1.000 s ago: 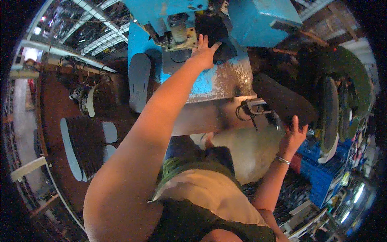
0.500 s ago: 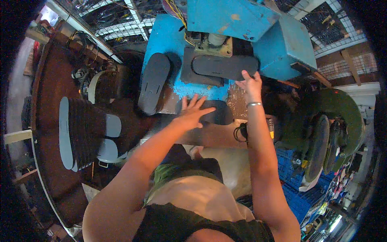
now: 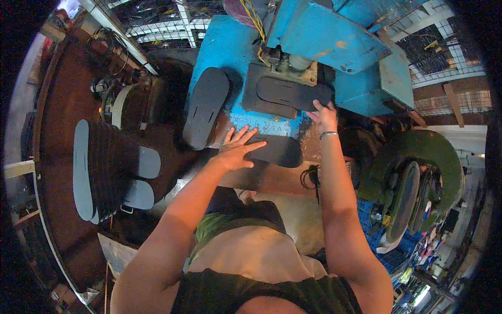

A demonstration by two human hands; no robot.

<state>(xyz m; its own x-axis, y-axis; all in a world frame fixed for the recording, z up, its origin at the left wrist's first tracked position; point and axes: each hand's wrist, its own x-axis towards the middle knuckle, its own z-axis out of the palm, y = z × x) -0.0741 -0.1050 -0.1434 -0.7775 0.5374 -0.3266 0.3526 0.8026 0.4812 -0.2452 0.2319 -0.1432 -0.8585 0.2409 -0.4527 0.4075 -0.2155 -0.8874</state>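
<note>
A dark grey shoe sole with short slits lies across the dark plate under the blue machine's head. My right hand has its fingers and thumb closed at the right end of this sole. Nearer to me, another dark sole rests at the table's front edge. My left hand lies with its fingers spread over the left end of that sole, hiding part of it. To the left, a third slitted sole sits aslant on the blue table.
A stack of soles stands at the left beside several loose grey pieces. The machine's metal block is just above the plate. At the right are a green curved rack and blue crates.
My left hand has slid a little leftward, uncovering more of the near sole. My right hand stays at the end of the sole on the plate. The whole view has shifted slightly.
</note>
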